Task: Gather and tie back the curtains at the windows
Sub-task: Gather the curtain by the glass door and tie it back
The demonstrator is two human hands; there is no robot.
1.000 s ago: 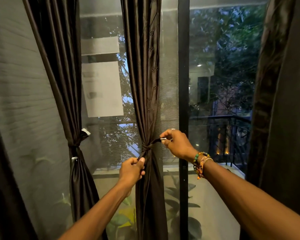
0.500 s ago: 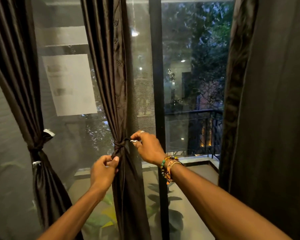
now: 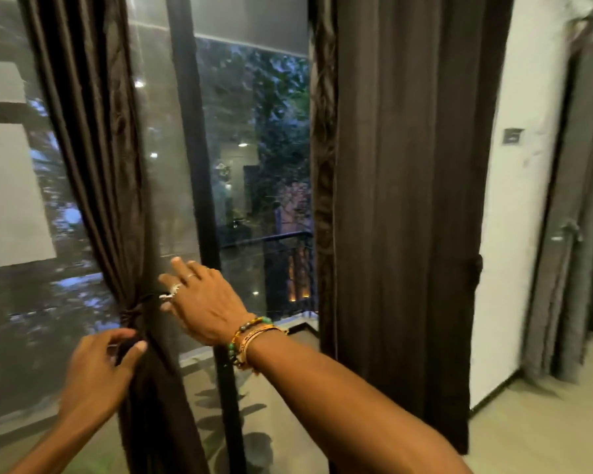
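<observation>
Right hand just right of the knot, fingers spread and lifted, palm down, rings on two of them; no grip visible, though a thin dark tie end runs from the knot toward the underside of the fingers, contact there too small to tell. Beaded bracelets at the wrist, green, amber and gold. Left hand lower and to the left, thumb and forefinger curled in toward the gathered fabric just under the knot, touching or nearly touching it; pinch or no pinch, cannot tell. Knot cinching the gathered curtain, dark brown and glossy, narrowed to a waist at the tie, fanning wider above and falling in a loose column below to the bottom edge of the view. Behind it, window glass with a black vertical frame bar just right of the curtain. Further right, a second curtain, same dark brown, hanging straight and ungathered. Beyond that, a white wall with a small dark switch plate. At the far right, a grey curtain, blurred, seemingly tied at mid-height. Outside, through the glass, foliage and a dark balcony railing.
</observation>
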